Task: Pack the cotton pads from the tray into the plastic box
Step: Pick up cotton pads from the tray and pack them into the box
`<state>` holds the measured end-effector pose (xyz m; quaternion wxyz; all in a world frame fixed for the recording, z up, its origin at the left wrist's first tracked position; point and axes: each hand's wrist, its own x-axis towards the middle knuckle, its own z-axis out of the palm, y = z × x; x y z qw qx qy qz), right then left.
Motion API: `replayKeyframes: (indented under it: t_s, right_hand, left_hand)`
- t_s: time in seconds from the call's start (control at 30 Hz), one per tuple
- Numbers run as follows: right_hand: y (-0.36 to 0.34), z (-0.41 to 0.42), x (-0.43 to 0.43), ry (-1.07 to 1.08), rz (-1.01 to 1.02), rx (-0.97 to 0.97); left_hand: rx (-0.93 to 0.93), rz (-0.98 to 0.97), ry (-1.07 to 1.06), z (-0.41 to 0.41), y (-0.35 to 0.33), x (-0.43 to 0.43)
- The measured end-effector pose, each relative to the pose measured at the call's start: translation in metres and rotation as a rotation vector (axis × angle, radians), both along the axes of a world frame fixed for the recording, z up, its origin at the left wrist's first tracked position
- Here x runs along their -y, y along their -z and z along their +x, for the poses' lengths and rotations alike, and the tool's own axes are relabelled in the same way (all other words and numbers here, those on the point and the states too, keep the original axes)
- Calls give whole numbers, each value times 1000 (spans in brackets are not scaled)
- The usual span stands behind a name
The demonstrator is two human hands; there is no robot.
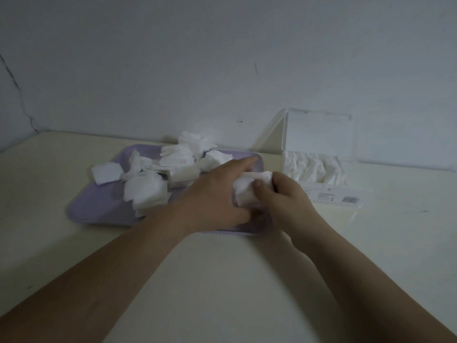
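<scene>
A lilac tray [99,206] lies on the pale table with several loose white cotton pads [146,189] heaped on it. Over the tray's right side both hands meet around a stack of cotton pads [244,191]. My left hand [217,194] holds the stack from the left, index finger stretched toward the tray's far corner. My right hand [284,194] grips it from the right, thumb on top. To the right stands the clear plastic box [329,191], its lid [321,137] raised against the wall, with white pads [311,167] inside.
One pad [106,173] overhangs the tray's left rim. A white wall with a crack rises right behind the tray and box. The table stretches toward me beneath both forearms.
</scene>
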<state>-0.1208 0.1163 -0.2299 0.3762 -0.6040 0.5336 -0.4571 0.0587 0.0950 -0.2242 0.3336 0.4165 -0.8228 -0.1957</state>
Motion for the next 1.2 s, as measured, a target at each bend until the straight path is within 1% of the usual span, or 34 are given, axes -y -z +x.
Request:
replayKeyframes:
  t_s: [0.07,0.1,0.17,0.2,0.37,0.5,0.6,0.67,0.73,0.8,0.9,0.97,1.03,1.1,1.2]
  right_hand:
    - [-6,-8,2,-16,62,147]
    - [-9,-11,2,-22,74,191]
    - [-12,-14,3,-17,86,231]
    - [-15,-16,2,-1,85,234]
    - [-29,-17,-4,61,-4,191]
    - [-44,-26,-8,63,-72,177]
    - [-56,-49,-9,135,-122,133]
    - [-63,-69,-7,255,-181,64]
    - [-66,-95,-3,421,-221,13]
    - [-62,-119,3,590,-228,-4]
    - [-49,-146,12,746,-178,29]
    - [-39,-156,17,795,-146,106]
    - [-31,-161,22,799,-119,229]
    - [-26,-162,26,770,-97,316]
    - [-22,-163,29,748,-84,333]
  left_hand:
    - [-172,208,-23,2,-5,1]
    - [-259,294,-42,2,-8,2]
    - [-416,416,-77,0,-11,5]
    - [-454,443,-78,-6,-14,5]
    - [-455,466,-55,-41,-27,-3]
    - [-452,417,-92,-73,-41,-2]
    - [-403,376,-51,-95,-51,4]
    - [-355,360,-16,-107,-53,10]
    - [-285,308,-28,-119,-53,16]
    - [-193,191,-43,-129,-52,22]
    - [34,-2,-7,-146,-54,33]
    - [196,-63,37,-157,-55,40]
    - [323,-84,107,-169,-56,46]
    - [398,-57,182,-180,-56,50]
    - [464,50,231,-191,-54,57]
